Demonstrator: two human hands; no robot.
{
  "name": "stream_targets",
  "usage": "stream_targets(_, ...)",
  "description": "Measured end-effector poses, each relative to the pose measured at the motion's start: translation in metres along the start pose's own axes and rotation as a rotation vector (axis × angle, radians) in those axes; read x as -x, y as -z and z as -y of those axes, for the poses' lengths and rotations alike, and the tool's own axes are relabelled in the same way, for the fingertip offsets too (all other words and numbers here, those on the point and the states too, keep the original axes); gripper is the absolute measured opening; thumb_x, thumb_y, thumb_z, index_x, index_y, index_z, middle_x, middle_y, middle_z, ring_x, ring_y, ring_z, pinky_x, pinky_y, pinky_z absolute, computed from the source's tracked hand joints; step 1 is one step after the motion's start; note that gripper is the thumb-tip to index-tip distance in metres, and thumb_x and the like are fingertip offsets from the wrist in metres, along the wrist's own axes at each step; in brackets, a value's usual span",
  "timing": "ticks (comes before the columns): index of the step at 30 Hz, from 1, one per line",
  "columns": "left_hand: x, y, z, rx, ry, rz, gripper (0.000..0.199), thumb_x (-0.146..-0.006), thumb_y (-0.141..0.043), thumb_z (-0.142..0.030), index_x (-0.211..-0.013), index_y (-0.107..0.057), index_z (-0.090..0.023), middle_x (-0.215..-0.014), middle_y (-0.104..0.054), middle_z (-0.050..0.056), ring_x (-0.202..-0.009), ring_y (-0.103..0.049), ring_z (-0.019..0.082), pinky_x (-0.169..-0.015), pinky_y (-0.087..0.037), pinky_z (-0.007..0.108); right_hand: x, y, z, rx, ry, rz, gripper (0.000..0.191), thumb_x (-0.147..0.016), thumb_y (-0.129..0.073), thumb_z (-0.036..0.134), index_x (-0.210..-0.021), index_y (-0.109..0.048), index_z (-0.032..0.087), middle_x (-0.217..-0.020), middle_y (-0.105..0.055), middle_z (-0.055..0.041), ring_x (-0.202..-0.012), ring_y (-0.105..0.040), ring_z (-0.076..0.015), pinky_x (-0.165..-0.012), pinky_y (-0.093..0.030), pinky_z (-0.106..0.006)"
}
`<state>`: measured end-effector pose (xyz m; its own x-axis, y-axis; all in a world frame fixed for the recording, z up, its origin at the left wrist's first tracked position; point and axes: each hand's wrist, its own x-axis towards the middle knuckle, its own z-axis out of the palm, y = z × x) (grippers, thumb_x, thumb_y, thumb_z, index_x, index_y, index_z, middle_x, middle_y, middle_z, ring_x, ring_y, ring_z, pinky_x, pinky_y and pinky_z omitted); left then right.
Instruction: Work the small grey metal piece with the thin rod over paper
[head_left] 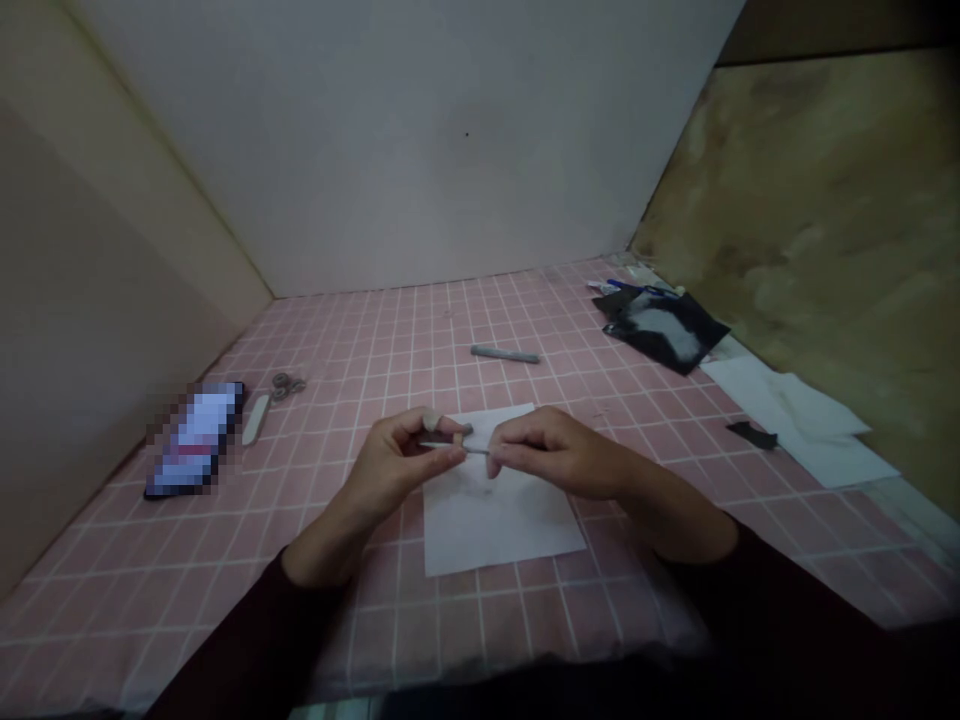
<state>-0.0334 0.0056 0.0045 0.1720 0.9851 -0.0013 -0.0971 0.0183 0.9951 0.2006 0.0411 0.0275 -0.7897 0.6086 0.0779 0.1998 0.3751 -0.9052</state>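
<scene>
Over a white sheet of paper (502, 520), my left hand (394, 450) pinches a small tan piece (458, 439) between thumb and fingers. A thin, pale rod (477, 451) runs past that piece; its left part shows between my left fingers. My right hand (559, 450) is closed on the rod's right end, fingers curled. A beige band (430, 420) wraps one left finger. Just beyond the left fingertips shows a small grey bit (467, 429), and I cannot tell whether it touches them. Faint grey dust (486, 491) marks the paper below.
A grey stick (505, 354) lies farther back. To the left are a phone (196, 438), a white emery board (256, 420) and several small grey rings (282, 386). At right lie a black sheet with white powder (664, 330), white papers (802, 425) and a dark scrap (752, 434).
</scene>
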Motion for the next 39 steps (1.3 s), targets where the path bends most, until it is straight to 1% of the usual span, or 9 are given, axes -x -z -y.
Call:
stream_targets(3, 0.001, 0.000, -0.001, 0.012, 0.012, 0.065, 0.023, -0.066, -0.088, -0.018, -0.085, -0.075, -0.017, -0.079, -0.072, 0.000, -0.070, -0.067, 0.011, -0.067, -0.056, 0.022, -0.001, 0.000, -0.003, -0.103, 0.011, 0.027, 0.035, -0.095, -0.051, 0.037, -0.082, -0.071, 0.011, -0.062, -0.048, 0.0034, -0.058, -0.042, -0.0079, -0.057, -0.033, -0.024)
stream_targets(7, 0.002, 0.000, -0.003, 0.016, -0.068, 0.022, 0.023, -0.066, -0.087, -0.015, -0.085, -0.074, -0.017, -0.085, -0.071, 0.001, -0.075, -0.067, 0.011, -0.069, -0.055, 0.020, -0.001, 0.002, -0.008, -0.234, -0.062, 0.039, 0.036, -0.094, -0.055, 0.041, -0.083, -0.072, 0.011, -0.052, -0.035, 0.0081, -0.048, -0.030, -0.0058, -0.047, -0.023, -0.023)
stream_targets(11, 0.004, 0.000, -0.004, -0.043, -0.056, 0.121, 0.020, -0.072, -0.084, -0.017, -0.089, -0.074, -0.017, -0.081, -0.069, 0.001, -0.072, -0.066, 0.012, -0.068, -0.055, 0.023, -0.005, -0.004, -0.011, -0.382, -0.114, 0.061, 0.034, -0.091, -0.058, 0.041, -0.082, -0.071, 0.011, -0.051, -0.034, 0.0086, -0.046, -0.030, -0.0053, -0.044, -0.022, -0.021)
stream_targets(16, 0.004, 0.004, -0.005, -0.067, -0.240, 0.056, 0.023, -0.070, -0.085, -0.013, -0.090, -0.075, -0.020, -0.091, -0.069, 0.001, -0.085, -0.066, 0.012, -0.077, -0.054, 0.022, -0.005, -0.005, -0.016, -0.579, -0.151, 0.048, 0.032, -0.088, -0.063, 0.040, -0.078, -0.069, 0.010, -0.046, -0.033, 0.0100, -0.041, -0.023, -0.0038, -0.042, -0.014, -0.022)
stream_targets(23, 0.005, 0.005, -0.004, -0.161, -0.308, 0.098, 0.021, -0.074, -0.082, -0.013, -0.093, -0.076, -0.020, -0.092, -0.066, 0.003, -0.086, -0.065, 0.014, -0.077, -0.054, 0.024, -0.004, -0.004, -0.019, -0.711, -0.170, 0.101, 0.030, -0.087, -0.064, 0.038, -0.079, -0.069, 0.010, -0.046, -0.031, 0.0109, -0.040, -0.022, -0.0035, -0.041, -0.015, -0.021)
stream_targets(26, 0.004, 0.005, -0.003, -0.147, -0.342, 0.079, 0.023, -0.073, -0.082, -0.012, -0.093, -0.076, -0.021, -0.093, -0.067, 0.003, -0.090, -0.065, 0.015, -0.081, -0.053, 0.026, -0.004, -0.003, -0.018, -0.717, -0.190, 0.090, 0.029, -0.088, -0.064, 0.036, -0.079, -0.069, 0.009, -0.045, -0.029, 0.0114, -0.040, -0.021, -0.0035, -0.042, -0.015, -0.021)
stream_targets(31, 0.004, 0.003, -0.005, -0.173, -0.271, 0.091, 0.018, -0.072, -0.084, -0.017, -0.088, -0.076, -0.019, -0.089, -0.067, 0.004, -0.084, -0.064, 0.015, -0.075, -0.054, 0.026, -0.004, -0.004, -0.017, -0.678, -0.208, 0.104, 0.032, -0.086, -0.065, 0.042, -0.080, -0.069, 0.011, -0.046, -0.031, 0.0113, -0.041, -0.020, -0.0039, -0.041, -0.015, -0.021)
stream_targets(35, 0.003, 0.003, -0.008, -0.132, -0.215, -0.003, 0.023, -0.066, -0.087, -0.019, -0.084, -0.073, -0.018, -0.088, -0.070, 0.004, -0.082, -0.066, 0.017, -0.075, -0.056, 0.029, -0.002, 0.000, -0.012, -0.483, -0.176, 0.051, 0.033, -0.090, -0.061, 0.041, -0.080, -0.070, 0.012, -0.047, -0.032, 0.0103, -0.042, -0.023, -0.0046, -0.043, -0.016, -0.022)
stream_targets(39, 0.003, 0.002, -0.007, -0.183, -0.079, 0.103, 0.019, -0.069, -0.085, -0.022, -0.082, -0.073, -0.016, -0.077, -0.070, 0.003, -0.072, -0.065, 0.015, -0.069, -0.055, 0.027, -0.003, -0.001, -0.003, -0.189, -0.058, 0.075, 0.032, -0.093, -0.055, 0.037, -0.080, -0.072, 0.012, -0.055, -0.042, 0.0059, -0.052, -0.036, -0.0070, -0.052, -0.028, -0.023)
